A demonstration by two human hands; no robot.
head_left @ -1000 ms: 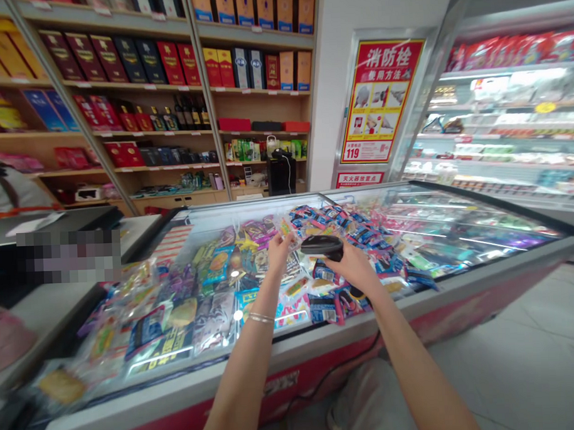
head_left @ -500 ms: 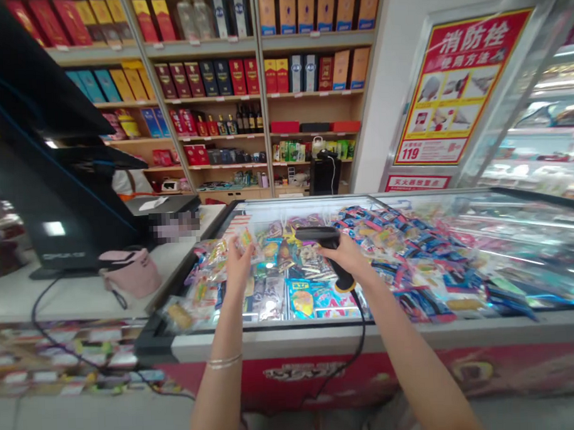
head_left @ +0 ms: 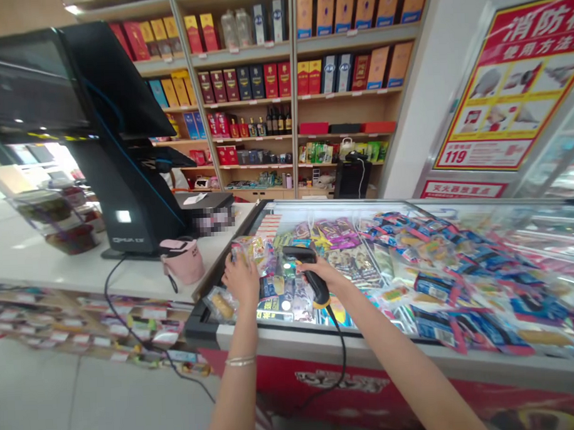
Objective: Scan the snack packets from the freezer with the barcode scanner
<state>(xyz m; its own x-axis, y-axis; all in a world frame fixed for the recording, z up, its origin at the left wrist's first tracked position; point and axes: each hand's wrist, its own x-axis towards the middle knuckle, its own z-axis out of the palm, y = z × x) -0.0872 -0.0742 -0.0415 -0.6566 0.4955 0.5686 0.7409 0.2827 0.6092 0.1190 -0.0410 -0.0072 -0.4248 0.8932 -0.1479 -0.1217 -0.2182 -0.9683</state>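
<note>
My right hand (head_left: 323, 273) is closed round the handle of a black barcode scanner (head_left: 319, 289), whose head points left over the chest freezer's glass top. A cable runs down from the scanner's handle. At the left end of the freezer, my left hand (head_left: 242, 279) is palm down, its fingers curled on a clear snack packet (head_left: 241, 249) among other packets; the fingertips are partly hidden. Near that wrist, a clear packet with a tan filling (head_left: 221, 303) lies at the freezer's left corner. Purple packets (head_left: 337, 232) show beyond the scanner.
Many blue and pink packets (head_left: 487, 289) spread over the freezer's right side. To the left, a counter (head_left: 148, 270) carries a black checkout terminal (head_left: 131, 208) and a pink pouch (head_left: 182, 261). A trailing cable (head_left: 131, 327) hangs before it. Shelves of boxed bottles (head_left: 245, 81) stand behind.
The view has turned left, so the terminal shows more fully. My left hand has lowered with the clear packet onto the pile at the left. The scanner has moved left and closer to it.
</note>
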